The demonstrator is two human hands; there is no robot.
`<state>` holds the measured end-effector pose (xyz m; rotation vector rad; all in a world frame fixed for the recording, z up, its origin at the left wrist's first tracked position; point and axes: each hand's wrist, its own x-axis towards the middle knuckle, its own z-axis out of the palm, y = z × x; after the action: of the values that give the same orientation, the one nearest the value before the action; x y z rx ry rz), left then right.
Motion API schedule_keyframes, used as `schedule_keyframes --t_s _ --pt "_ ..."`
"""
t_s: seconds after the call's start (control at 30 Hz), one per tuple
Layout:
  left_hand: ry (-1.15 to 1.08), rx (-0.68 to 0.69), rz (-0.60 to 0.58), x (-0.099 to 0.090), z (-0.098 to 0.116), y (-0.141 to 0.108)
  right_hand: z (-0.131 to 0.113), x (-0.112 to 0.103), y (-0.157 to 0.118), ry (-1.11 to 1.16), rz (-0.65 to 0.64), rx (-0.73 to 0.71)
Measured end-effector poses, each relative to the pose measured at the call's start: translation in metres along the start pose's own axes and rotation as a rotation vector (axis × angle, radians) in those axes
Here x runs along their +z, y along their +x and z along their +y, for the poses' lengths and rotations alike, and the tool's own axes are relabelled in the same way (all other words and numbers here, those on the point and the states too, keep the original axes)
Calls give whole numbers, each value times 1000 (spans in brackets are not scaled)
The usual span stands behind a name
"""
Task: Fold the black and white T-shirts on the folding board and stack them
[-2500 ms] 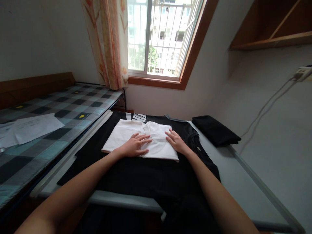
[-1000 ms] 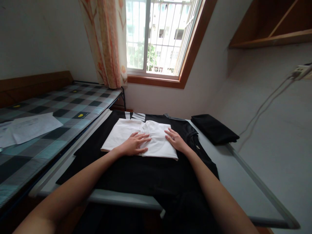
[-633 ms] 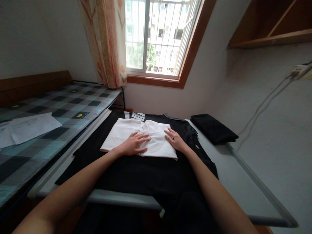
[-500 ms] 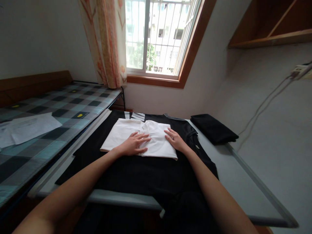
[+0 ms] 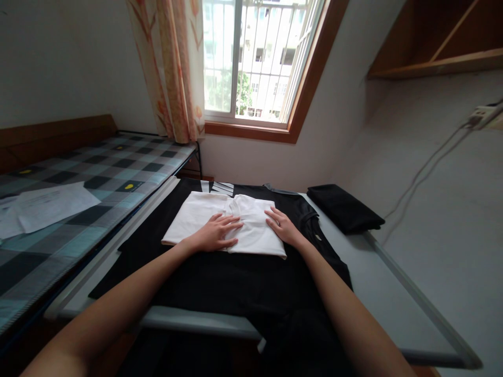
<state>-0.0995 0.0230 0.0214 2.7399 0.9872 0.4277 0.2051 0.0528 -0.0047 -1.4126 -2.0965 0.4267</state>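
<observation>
A folded white cloth (image 5: 253, 238) lies on a black garment (image 5: 196, 285) spread over a light table. My left hand (image 5: 216, 232) rests flat on the middle of the white cloth, fingers spread and pointing right. On the cloth's right side lies my right hand (image 5: 283, 225), its fingers apart and pointing up and left. Neither hand grips anything. White printed marks show on the black garment's far edge, and its neckline is at the right.
A folded black cloth (image 5: 343, 208) sits at the table's (image 5: 396, 298) back right. On the left is a bed with a checked mattress (image 5: 90, 167) and papers (image 5: 55, 207). A curtain (image 5: 173, 73) hangs beside the barred window. Cables run down the right wall.
</observation>
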Motion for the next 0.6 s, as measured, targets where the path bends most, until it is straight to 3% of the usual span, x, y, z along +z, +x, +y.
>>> schedule_keyframes --t_s 0.33,0.47,0.53,0.6 --pt "-2 -7 1 -1 1 1 -7 -3 0 -135 52 -30" --pt "3 -22 32 -1 4 2 -37 -10 2 -303 217 -140" --pt "19 -22 35 0 4 3 -56 -8 2 -345 207 -202" --pt "33 -21 38 2 4 3 -72 -1 2 -396 109 -242"
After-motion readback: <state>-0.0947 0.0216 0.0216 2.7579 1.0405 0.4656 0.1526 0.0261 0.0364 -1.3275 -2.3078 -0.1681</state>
